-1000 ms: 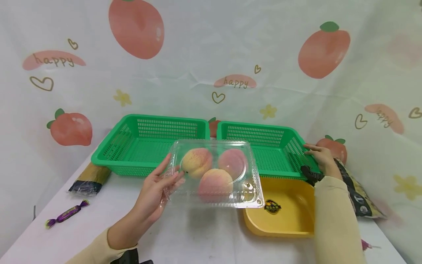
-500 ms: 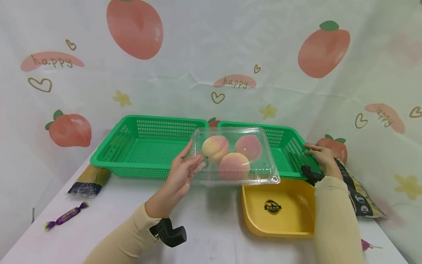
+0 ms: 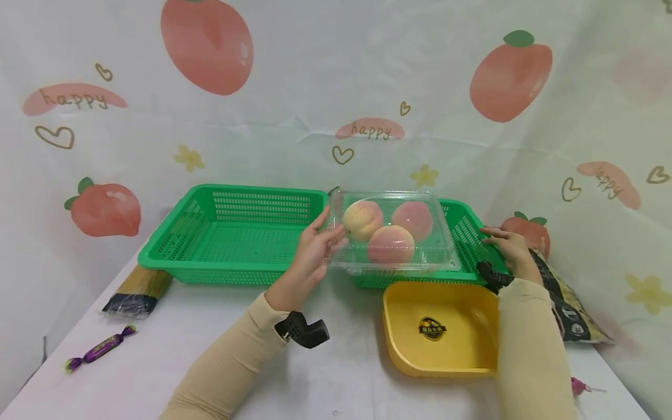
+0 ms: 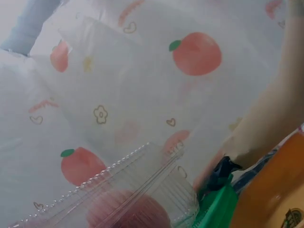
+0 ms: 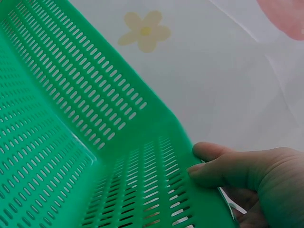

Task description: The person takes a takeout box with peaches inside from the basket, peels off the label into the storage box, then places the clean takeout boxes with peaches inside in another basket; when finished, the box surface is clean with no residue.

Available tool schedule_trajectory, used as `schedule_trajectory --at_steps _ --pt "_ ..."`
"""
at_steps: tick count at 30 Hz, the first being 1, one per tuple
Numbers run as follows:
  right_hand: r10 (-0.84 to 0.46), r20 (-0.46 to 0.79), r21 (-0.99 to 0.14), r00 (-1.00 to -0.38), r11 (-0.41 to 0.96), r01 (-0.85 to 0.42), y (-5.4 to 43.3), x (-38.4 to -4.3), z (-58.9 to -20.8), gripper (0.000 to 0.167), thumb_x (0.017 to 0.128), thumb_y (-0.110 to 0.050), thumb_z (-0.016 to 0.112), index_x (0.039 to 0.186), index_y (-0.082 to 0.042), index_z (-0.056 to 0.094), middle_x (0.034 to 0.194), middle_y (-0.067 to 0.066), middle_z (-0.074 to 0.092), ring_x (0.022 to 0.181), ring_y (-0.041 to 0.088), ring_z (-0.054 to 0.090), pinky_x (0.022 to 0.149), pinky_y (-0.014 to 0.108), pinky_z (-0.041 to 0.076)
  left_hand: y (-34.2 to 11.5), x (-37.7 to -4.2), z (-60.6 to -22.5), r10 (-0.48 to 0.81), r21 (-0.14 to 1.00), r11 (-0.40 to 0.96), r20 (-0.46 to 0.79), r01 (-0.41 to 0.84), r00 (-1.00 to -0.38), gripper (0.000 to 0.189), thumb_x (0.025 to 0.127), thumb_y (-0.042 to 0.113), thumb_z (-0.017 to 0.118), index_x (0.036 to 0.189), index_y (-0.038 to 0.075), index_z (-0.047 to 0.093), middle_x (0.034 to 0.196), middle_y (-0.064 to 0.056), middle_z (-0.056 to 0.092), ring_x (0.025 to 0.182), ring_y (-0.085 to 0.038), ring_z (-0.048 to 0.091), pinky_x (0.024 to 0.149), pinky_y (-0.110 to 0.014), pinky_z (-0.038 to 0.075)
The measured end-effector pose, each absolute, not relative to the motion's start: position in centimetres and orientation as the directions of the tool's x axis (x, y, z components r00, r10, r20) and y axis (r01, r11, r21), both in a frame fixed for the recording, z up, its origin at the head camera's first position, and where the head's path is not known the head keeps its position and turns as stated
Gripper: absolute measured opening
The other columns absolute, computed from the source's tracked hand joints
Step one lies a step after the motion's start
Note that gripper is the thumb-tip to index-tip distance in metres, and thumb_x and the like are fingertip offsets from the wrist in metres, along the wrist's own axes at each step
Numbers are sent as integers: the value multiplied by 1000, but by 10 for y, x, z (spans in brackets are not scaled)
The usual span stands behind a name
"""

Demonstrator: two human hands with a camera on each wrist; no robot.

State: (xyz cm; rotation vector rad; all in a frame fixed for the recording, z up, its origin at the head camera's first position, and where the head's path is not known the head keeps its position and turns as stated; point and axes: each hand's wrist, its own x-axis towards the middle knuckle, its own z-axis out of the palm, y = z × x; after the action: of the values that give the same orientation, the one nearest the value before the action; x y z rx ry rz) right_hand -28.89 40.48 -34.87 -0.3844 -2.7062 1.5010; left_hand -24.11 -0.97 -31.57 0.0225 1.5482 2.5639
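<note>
My left hand (image 3: 311, 251) grips the left edge of a clear plastic clamshell box (image 3: 442, 255). Three peaches (image 3: 391, 245) show through its lid. The box is held in the air above the right green basket (image 3: 475, 236), hiding much of it. In the left wrist view only a corner of the box (image 4: 183, 202) and one peach (image 4: 126, 209) appear; the left hand is out of that frame. My right hand (image 3: 517, 255) holds the rim at the right end of that basket. The right wrist view shows its thumb over the rim of the basket (image 5: 109, 147).
Another green basket (image 3: 157, 256) stands on the left. A yellow basin (image 3: 464, 344) sits in front of the right basket. On the table's left lie a brown packet (image 3: 142, 290) and a purple wrapped candy (image 3: 102, 349). At right are a black-and-yellow bag (image 3: 572, 315) and a pink lollipop (image 3: 578, 387).
My left hand has carried the box of peaches rightward and away from me, from between the baskets to over the right one. My right hand stays on the basket rim.
</note>
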Motion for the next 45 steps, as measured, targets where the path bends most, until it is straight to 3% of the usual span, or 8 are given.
schedule_trajectory --at_steps 6,13,17,20,23,28,35,45 --pt "240 -96 -841 -966 499 208 402 -290 -347 43 99 -15 40 138 3 39 151 21 23 138 43 21 109 53 29 5 -262 -314 163 857 -497 -61 -135 -985 64 94 0 49 148 23 25 155 -8 19 129 -27 45 83 -15 51" --pt "231 -89 -848 -969 493 195 402 -288 -346 43 100 -14 39 139 4 38 151 22 22 138 44 20 109 55 28 26 -286 -313 138 849 -502 -107 -163 -985 63 94 -1 47 149 21 23 157 -8 12 131 -28 43 107 -35 39" --pt "232 -92 -852 -968 485 197 402 -288 -346 43 100 -14 40 138 5 37 151 22 22 139 43 18 110 55 25 37 -299 -315 148 877 -437 -149 -199 -978 62 95 1 47 148 22 25 156 -10 14 82 -11 65 93 -26 48" --pt "224 -90 -852 -970 487 191 404 -289 -346 44 99 -14 40 139 4 37 151 21 22 140 42 15 112 55 22 46 -308 -317 185 891 -392 -170 -231 -968 61 96 2 47 148 24 25 154 -14 20 43 -5 34 69 -19 42" --pt "215 -91 -854 -972 485 187 406 -290 -346 45 99 -15 42 139 4 37 152 20 21 140 42 16 112 54 23 54 -315 -320 215 894 -371 -180 -251 -960 61 96 3 47 148 26 24 152 -16 25 39 -6 23 56 -20 31" --pt "220 -99 -860 -970 472 195 405 -291 -347 45 98 -15 42 139 4 38 152 18 21 140 40 18 111 51 28 67 -323 -327 197 904 -326 -220 -276 -955 61 95 6 49 147 28 26 148 -14 36 57 -8 48 47 -20 24" --pt "207 -79 -867 -975 469 170 402 -291 -349 45 98 -15 43 137 7 38 152 19 21 142 39 12 113 53 20 75 -328 -341 122 920 -310 -210 -238 -970 62 94 4 50 148 23 26 153 -14 25 42 -8 18 44 -20 19" --pt "197 -91 -866 -976 469 176 406 -290 -349 46 98 -16 44 138 6 37 153 15 18 143 38 8 113 53 21 82 -332 -353 108 956 -187 -208 -226 -972 59 97 9 47 149 24 23 158 -6 12 42 -9 14 47 -22 20"
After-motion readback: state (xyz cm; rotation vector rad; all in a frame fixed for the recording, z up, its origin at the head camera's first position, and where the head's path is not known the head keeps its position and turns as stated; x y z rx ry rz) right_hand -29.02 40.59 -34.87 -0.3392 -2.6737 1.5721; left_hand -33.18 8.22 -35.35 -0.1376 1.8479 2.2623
